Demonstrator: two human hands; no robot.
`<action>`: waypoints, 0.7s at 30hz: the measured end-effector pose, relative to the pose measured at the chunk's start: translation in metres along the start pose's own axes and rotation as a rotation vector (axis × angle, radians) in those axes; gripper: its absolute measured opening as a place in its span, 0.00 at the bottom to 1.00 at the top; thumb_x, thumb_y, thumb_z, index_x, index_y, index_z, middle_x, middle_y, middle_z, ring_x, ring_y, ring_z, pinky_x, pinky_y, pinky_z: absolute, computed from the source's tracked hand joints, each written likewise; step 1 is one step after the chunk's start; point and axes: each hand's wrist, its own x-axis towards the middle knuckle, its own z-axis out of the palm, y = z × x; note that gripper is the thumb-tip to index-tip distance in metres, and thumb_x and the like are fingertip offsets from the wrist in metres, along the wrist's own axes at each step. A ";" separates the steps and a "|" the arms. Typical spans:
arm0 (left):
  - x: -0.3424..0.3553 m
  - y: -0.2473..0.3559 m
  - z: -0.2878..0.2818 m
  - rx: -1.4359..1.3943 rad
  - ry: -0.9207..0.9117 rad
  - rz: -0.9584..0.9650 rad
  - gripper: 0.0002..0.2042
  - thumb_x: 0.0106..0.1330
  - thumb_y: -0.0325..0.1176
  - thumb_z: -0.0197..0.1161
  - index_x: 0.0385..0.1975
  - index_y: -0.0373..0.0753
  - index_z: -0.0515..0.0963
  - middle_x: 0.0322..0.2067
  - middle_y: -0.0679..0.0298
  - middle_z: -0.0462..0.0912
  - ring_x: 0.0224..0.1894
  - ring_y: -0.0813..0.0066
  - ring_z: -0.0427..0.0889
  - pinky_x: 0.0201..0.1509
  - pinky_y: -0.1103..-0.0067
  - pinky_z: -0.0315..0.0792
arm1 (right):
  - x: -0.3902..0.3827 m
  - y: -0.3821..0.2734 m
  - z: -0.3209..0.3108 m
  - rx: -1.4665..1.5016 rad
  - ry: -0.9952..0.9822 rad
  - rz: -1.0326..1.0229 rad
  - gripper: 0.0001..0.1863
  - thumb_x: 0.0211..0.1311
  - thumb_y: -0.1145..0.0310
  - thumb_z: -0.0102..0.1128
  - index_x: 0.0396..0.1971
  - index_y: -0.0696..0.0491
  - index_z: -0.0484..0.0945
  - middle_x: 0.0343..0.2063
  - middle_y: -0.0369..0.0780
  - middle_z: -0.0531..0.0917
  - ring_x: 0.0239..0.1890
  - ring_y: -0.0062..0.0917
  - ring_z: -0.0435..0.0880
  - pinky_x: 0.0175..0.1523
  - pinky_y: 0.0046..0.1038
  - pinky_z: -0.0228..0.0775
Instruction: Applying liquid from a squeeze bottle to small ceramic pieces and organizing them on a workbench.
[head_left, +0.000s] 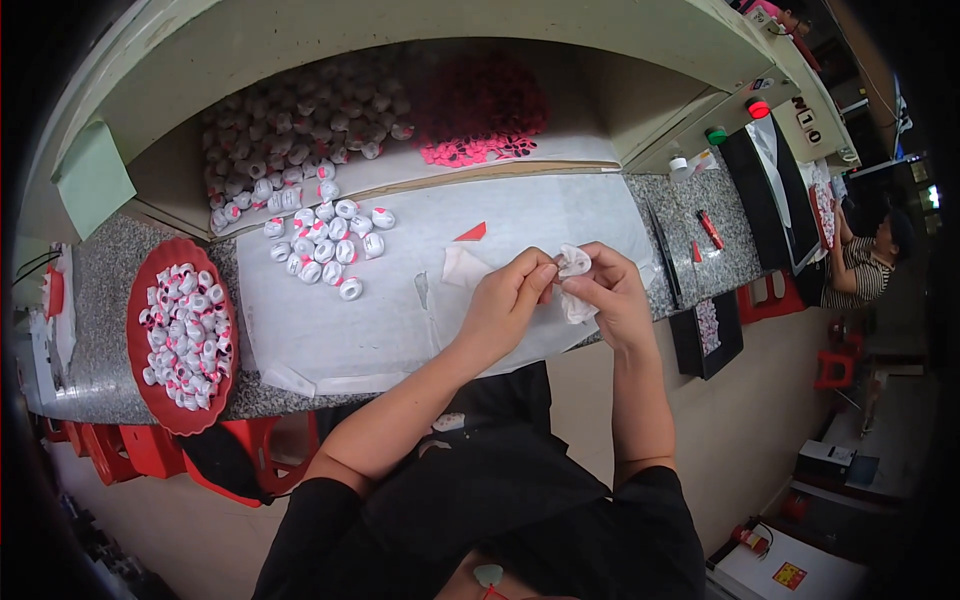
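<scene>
Over the right part of the white sheet (390, 310), my two hands meet at the fingertips. The right hand (618, 300) is closed on a crumpled white cloth (576, 308), which loops up between its thumb and fingers. My left hand (508, 303) pinches at the cloth's left side; whatever small thing it holds is mostly hidden by the fingers. A folded white cloth piece (463, 267) lies just left of that hand, below a red triangular scrap (470, 232). Farther left is a loose group of small white ring-shaped pieces with pink marks (322, 240).
A red scalloped tray (141, 350) heaped with similar pieces stands at the left. The shelf recess behind holds more white pieces (300, 120) and pink pieces (480, 148). To the right lie a long dark tool (664, 255), a red tube (710, 230) and a black box (690, 350). Another person (868, 262) sits far right.
</scene>
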 end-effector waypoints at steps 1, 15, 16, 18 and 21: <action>0.000 0.001 -0.001 0.105 -0.011 0.059 0.11 0.64 0.35 0.41 0.26 0.35 0.67 0.16 0.67 0.67 0.21 0.80 0.66 0.28 0.84 0.61 | 0.001 0.003 -0.002 0.003 -0.018 -0.003 0.09 0.45 0.79 0.56 0.30 0.58 0.71 0.23 0.34 0.75 0.26 0.13 0.73 0.30 0.14 0.63; -0.025 0.026 -0.041 -0.282 0.253 0.185 0.11 0.65 0.35 0.40 0.26 0.37 0.66 0.25 0.68 0.68 0.30 0.83 0.64 0.46 0.84 0.57 | 0.001 0.005 0.037 -0.791 -0.029 -0.429 0.31 0.40 0.81 0.58 0.50 0.57 0.59 0.44 0.44 0.67 0.47 0.31 0.67 0.48 0.28 0.60; -0.029 0.030 -0.038 -0.276 0.273 0.186 0.11 0.65 0.35 0.40 0.26 0.37 0.66 0.25 0.68 0.68 0.30 0.83 0.64 0.46 0.84 0.57 | -0.011 0.014 0.068 -0.580 -0.063 -0.398 0.31 0.42 0.82 0.56 0.50 0.58 0.57 0.44 0.44 0.67 0.47 0.29 0.67 0.47 0.28 0.60; -0.033 0.035 -0.037 -0.292 0.390 0.248 0.10 0.64 0.33 0.40 0.26 0.35 0.66 0.30 0.65 0.68 0.33 0.81 0.65 0.45 0.83 0.59 | -0.014 0.030 0.102 -0.366 -0.102 -0.359 0.30 0.44 0.83 0.54 0.50 0.59 0.56 0.45 0.44 0.67 0.47 0.28 0.67 0.47 0.27 0.60; -0.043 0.037 -0.052 -0.058 0.429 0.345 0.07 0.59 0.28 0.46 0.33 0.34 0.70 0.34 0.62 0.69 0.37 0.77 0.66 0.42 0.83 0.61 | -0.005 0.055 0.118 -0.170 0.011 -0.398 0.25 0.48 0.83 0.51 0.48 0.59 0.56 0.44 0.44 0.67 0.45 0.24 0.68 0.46 0.24 0.62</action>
